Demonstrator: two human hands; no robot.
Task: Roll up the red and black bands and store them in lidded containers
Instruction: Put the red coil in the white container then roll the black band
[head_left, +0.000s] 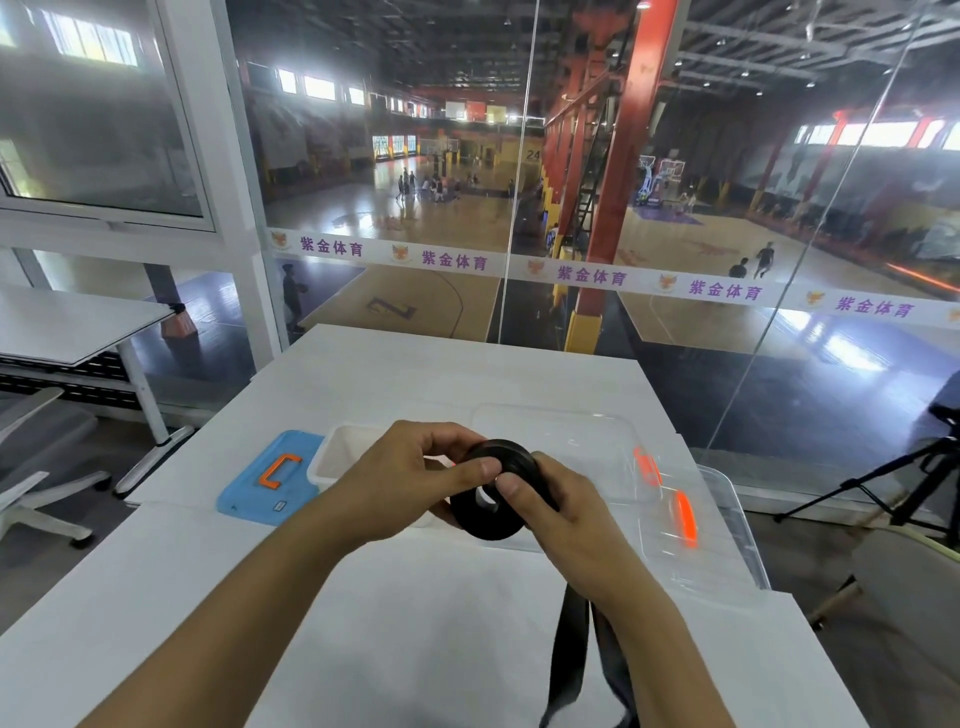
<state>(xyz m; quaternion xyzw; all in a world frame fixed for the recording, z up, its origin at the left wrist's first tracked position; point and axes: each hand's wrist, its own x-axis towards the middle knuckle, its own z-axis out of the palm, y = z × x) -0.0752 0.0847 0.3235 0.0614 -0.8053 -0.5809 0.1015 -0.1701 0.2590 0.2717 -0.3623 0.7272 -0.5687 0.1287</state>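
Nearest the camera, the loose tail of the black band (574, 654) is seen hanging down from under the right hand (566, 519) and trailing across the white table (415, 623) toward the lower edge of the view. Above it, the rolled part of the band is held as a thick black coil with an open centre, raised above the table between both hands. The coil is pinched at its near rim by the thumb of the left hand (400, 483) on one side and the right thumb on the other; the two thumb tips nearly meet over the coil's hole. The left fingers are curled round the coil's far side, and the right fingers are wrapped beneath it, mostly hidden. Behind the left hand a white open container (337, 457) is set on the table, with a blue lid (260, 493) bearing an orange handle just beside it to the left. To the right, clear plastic containers (727, 530) with orange latches are placed near the table's edge.
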